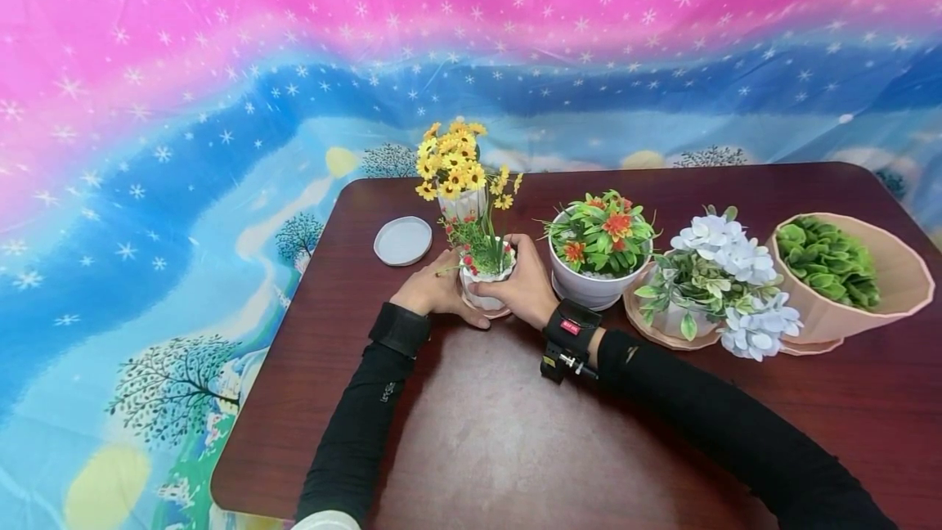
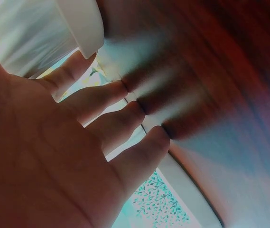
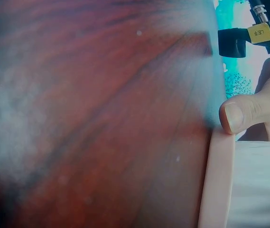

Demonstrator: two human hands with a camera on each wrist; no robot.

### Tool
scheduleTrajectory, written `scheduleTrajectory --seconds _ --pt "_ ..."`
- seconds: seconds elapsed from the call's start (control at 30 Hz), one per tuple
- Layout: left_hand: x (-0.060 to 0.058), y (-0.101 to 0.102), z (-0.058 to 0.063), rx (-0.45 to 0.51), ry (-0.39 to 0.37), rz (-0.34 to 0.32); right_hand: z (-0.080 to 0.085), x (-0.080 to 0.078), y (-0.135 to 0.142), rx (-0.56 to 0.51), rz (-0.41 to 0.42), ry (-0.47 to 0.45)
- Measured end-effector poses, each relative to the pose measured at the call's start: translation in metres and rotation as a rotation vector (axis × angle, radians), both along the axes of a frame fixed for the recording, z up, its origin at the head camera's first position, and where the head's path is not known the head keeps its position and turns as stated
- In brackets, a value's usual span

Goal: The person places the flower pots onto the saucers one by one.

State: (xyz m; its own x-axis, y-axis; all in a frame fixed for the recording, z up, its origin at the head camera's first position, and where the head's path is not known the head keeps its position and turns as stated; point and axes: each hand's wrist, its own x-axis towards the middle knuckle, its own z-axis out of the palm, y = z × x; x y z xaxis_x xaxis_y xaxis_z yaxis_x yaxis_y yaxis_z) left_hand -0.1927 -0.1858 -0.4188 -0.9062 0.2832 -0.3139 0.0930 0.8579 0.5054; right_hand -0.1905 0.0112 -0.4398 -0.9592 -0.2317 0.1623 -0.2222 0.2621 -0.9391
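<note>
A small white flower pot [image 1: 486, 303] with red blooms and green leaves stands upright between the hands in the head view. My right hand [image 1: 531, 289] grips this pot from the right, thumb across the front. At the pot's base, a pale pink saucer [image 3: 218, 175] shows in the right wrist view. My left hand [image 1: 434, 289] holds the saucer from the left, its thumb [image 3: 239, 114] on the near edge. In the left wrist view the index finger [image 2: 70, 71] meets the saucer's rim, while the other fingers are spread, fingertips at the table. The right hand is not visible in the right wrist view.
Yellow flowers [image 1: 452, 158] in a white pot stand behind. A loose white saucer [image 1: 402, 240] lies at the left. Along the right are an orange-flowered pot [image 1: 592, 289], pale blue flowers [image 1: 724, 248] and a peach planter [image 1: 905, 276]. The brown table [image 1: 530, 448] meets a patterned cloth [image 1: 184, 186].
</note>
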Motion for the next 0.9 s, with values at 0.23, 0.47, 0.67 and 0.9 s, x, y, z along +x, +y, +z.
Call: scheduleTrajectory --seconds 0.23,0.47,0.67,0.9 --pt "0.001 0.001 0.001 -0.027 0.025 -0.005 -0.001 0.000 0.001 0.006 0.011 0.018" --pt "-0.001 0.001 -0.001 0.008 0.060 -0.025 0.000 0.000 0.001 0.037 0.029 0.016" --pt "-0.002 0.000 -0.001 0.016 0.082 -0.058 0.005 0.002 0.002 0.064 0.048 -0.004" --pt "-0.002 -0.004 0.000 0.009 0.072 -0.081 0.014 0.014 0.018 0.138 0.082 0.032"
